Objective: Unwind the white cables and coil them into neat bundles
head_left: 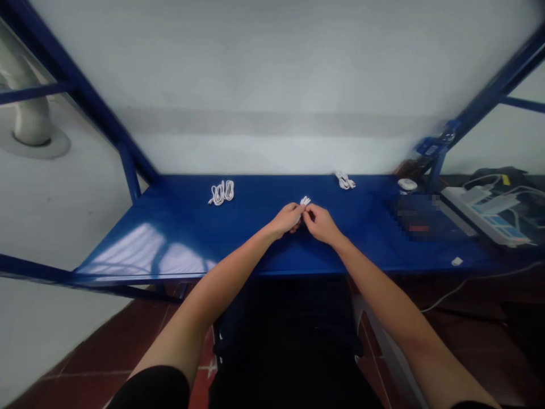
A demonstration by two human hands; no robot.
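A white cable bundle (305,201) sat pinched between both grips, just above a blue steel counter (255,253).
The left grip (286,220) and right grip (321,224) were closed and almost touching, with their fingers curled onto the bundle, whose top poked out above the pinch; how much lay hidden inside the fingers could not be told. A coiled white cable (222,193) lay on the counter well to the left of the hands, and a second coiled white cable (344,180) lay ahead and to the right, near the wall (272,68). Farther right sat a white power strip (485,216) with cords plugged in.
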